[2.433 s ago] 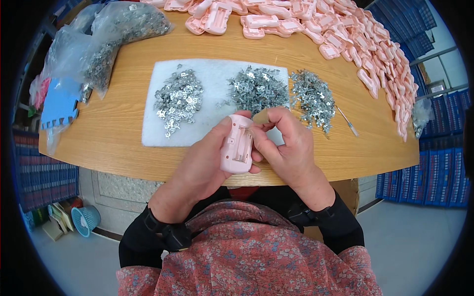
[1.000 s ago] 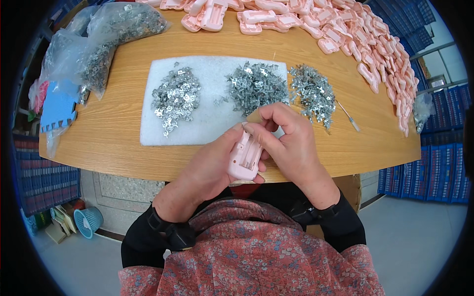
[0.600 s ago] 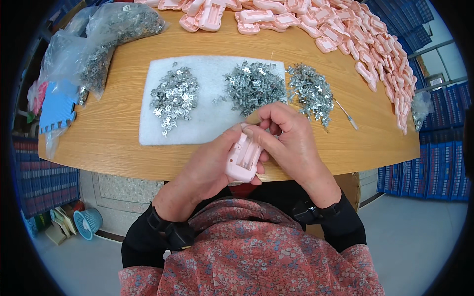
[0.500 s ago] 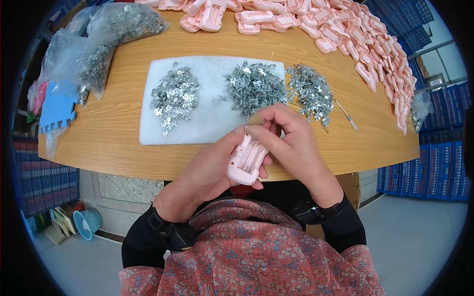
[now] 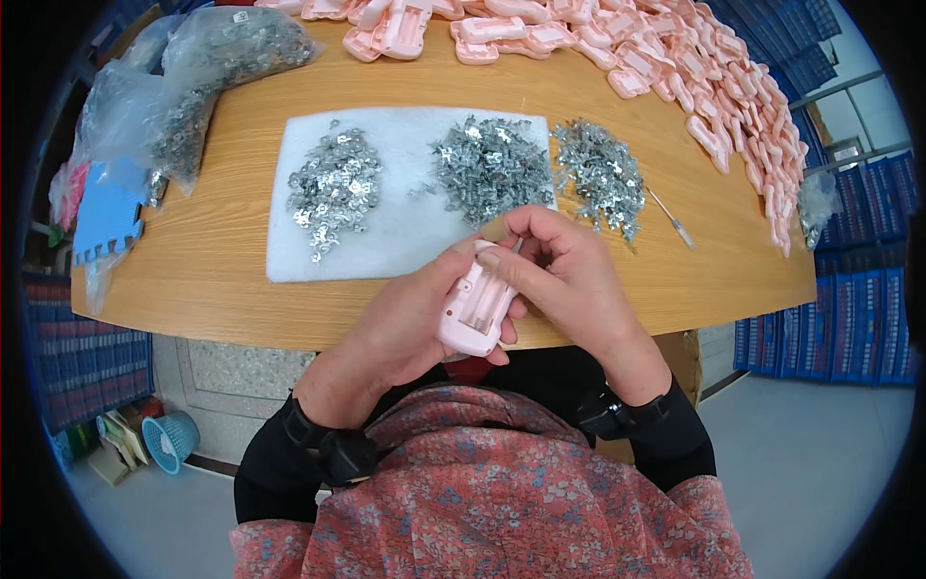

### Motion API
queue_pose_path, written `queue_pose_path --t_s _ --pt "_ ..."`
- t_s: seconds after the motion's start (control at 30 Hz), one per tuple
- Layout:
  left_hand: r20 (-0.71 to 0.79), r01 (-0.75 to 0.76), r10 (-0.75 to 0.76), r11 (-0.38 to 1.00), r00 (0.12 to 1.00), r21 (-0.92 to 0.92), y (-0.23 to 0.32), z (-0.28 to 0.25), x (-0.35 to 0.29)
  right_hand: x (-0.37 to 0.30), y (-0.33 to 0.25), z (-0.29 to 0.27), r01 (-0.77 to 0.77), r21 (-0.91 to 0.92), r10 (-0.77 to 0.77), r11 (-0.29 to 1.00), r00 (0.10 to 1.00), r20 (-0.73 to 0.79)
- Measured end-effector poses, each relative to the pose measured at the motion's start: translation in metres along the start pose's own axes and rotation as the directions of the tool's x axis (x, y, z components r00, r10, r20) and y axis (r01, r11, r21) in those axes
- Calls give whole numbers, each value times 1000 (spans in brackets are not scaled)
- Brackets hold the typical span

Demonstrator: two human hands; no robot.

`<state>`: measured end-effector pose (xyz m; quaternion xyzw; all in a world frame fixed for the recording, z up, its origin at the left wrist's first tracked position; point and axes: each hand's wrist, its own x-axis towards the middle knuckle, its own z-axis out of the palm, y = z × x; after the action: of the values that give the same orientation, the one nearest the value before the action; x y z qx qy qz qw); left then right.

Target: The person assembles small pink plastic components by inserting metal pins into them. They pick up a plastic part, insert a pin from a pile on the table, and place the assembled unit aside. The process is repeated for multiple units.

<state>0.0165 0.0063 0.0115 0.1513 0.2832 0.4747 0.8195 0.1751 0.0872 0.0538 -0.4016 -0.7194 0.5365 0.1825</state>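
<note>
A pink plastic housing with a long battery compartment [image 5: 479, 311] lies face up in my left hand [image 5: 405, 314], whose fingers wrap round it from the left and below. My right hand [image 5: 558, 270] is closed at the housing's far end, thumb pressed into the top of the compartment. A small metal piece seems to sit by those fingertips, but they mostly hide it. Just beyond my hands, a white foam sheet [image 5: 400, 253] bears a heap of flat metal contacts [image 5: 335, 188] and a heap of metal spring contacts [image 5: 490, 172].
Another heap of metal contacts [image 5: 600, 174] lies right of the foam, beside a thin pick-like tool [image 5: 672, 220]. Many pink housings [image 5: 666, 58] pile along the table's far and right edges. Plastic bags of metal parts [image 5: 198, 96] and a blue foam mat [image 5: 109, 212] are at the left.
The housing has shifted very slightly within the view, along with the whole scene. My right thumb still presses at its far end, and both hands keep their hold.
</note>
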Motion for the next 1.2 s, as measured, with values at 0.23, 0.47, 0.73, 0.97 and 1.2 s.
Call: queue_pose_path --t_s 0.23,0.47,0.73,0.97,1.2 --pt "24 -34 34 999 999 -30 1 1 2 3 18 -4 77 274 -75 959 997 -18" --pt "43 -56 55 998 998 1 -6 1 10 -4 12 -3 -47 114 40 992 998 56" --pt "-4 -51 51 999 999 -8 -3 8 9 -7 15 -5 27 252 -20 967 999 -31" --pt "42 -65 63 996 997 64 -10 5 13 -4 17 -7 -57 145 54 988 998 28" --pt "32 -46 46 999 998 14 -11 2 12 -7 15 -6 -71 254 52 965 995 81"
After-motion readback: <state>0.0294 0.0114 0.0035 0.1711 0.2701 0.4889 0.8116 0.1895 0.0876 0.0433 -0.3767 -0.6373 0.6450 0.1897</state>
